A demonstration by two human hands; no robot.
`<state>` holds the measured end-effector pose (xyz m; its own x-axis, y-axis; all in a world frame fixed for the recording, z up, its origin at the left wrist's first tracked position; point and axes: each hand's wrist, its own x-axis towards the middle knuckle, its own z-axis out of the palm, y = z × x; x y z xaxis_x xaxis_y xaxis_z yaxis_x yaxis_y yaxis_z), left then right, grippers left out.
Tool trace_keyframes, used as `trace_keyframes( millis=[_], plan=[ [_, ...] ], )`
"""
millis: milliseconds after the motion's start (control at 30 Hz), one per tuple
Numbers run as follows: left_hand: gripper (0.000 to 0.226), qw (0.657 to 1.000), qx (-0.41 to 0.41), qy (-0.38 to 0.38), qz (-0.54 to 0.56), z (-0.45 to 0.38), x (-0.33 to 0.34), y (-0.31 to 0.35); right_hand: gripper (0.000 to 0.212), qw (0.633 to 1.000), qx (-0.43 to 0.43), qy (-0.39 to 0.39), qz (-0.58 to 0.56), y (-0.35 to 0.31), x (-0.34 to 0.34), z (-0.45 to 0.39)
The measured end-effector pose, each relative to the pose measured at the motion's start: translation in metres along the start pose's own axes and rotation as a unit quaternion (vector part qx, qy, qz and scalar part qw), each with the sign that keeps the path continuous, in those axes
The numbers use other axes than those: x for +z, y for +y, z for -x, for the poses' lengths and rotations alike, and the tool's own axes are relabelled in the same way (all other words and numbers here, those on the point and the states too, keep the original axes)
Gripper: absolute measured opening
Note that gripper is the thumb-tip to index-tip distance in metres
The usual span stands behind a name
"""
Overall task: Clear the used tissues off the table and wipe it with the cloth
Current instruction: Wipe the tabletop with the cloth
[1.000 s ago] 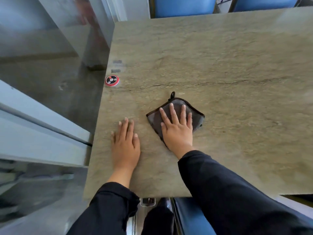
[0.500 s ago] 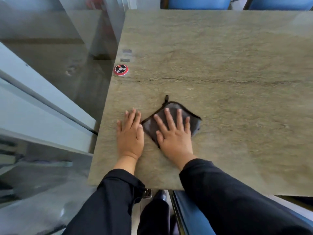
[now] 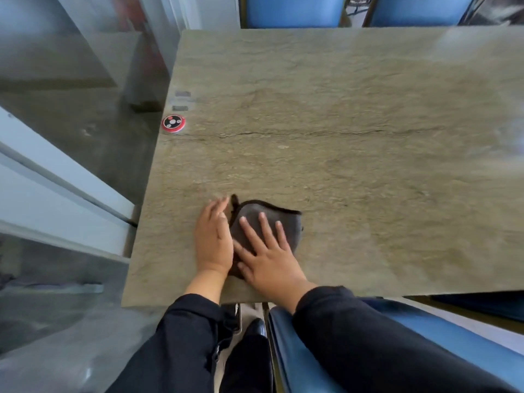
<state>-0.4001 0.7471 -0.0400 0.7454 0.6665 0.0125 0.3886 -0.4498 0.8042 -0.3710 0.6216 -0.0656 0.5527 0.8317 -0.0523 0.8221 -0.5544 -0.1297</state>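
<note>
A dark grey cloth [image 3: 256,209] with a small loop at its corner lies on the stone-patterned table [image 3: 354,137], close to the near edge. My right hand [image 3: 269,265] rests flat on the cloth with fingers spread, pressing it down. My left hand [image 3: 212,242] is flat on the table just left of the cloth, its edge touching the cloth and my right thumb. I see no tissues on the table.
A round red and black call button [image 3: 173,123] sits at the table's left edge, with two small grey labels beyond it. A glass wall runs along the left. Blue chairs [image 3: 292,9] stand at the far side, and a blue seat [image 3: 467,350] is below me.
My right hand has slid the cloth toward me and to the left. The gap between my hands has closed; my left hand now touches the cloth.
</note>
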Motion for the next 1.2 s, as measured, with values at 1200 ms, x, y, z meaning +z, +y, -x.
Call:
trace_keyframes(
  millis=[1200],
  plan=[
    [0.068, 0.982, 0.086, -0.065, -0.157, 0.039, 0.152, 0.092, 0.062, 0.971, 0.234, -0.052, 0.01, 0.201, -0.03, 0.127]
  ],
)
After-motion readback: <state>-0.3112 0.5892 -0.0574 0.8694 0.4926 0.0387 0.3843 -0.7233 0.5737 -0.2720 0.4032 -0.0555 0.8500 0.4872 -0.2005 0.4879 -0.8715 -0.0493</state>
